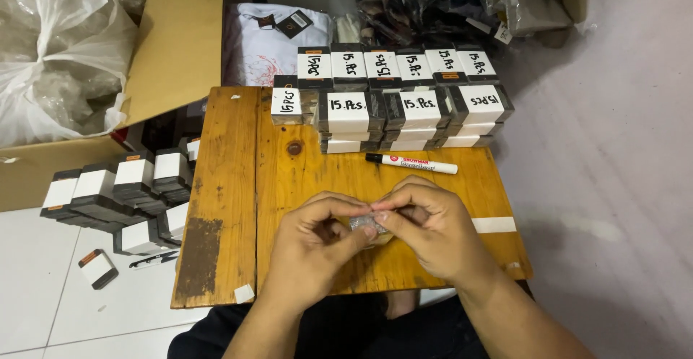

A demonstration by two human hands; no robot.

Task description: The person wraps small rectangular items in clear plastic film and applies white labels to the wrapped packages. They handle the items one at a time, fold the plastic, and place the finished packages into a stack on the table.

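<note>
Both hands meet over wooden desk [216,186]: left hand [317,240] and right hand [433,229] pinch small shiny packet [367,222] between fingertips. White marker [411,163] lies beyond, near stacked labelled bundles [404,106].

There is a single view, from a camera worn on the person's head, looking steeply down and forward over the low wooden desk [216,186]. It sits close: the left hand [314,240] and right hand [433,233] meet just below the middle of the picture, and both forearms run out of the bottom edge, with the person's dark lap under them. The far edge of the desk, where the labelled dark bundles [404,99] are stacked, lies in the upper middle. The view faces away from the person's body, taking in the white tiled floor [43,287] at the left, a cardboard box [177,41] at the upper left and grey flooring at the right.
</note>
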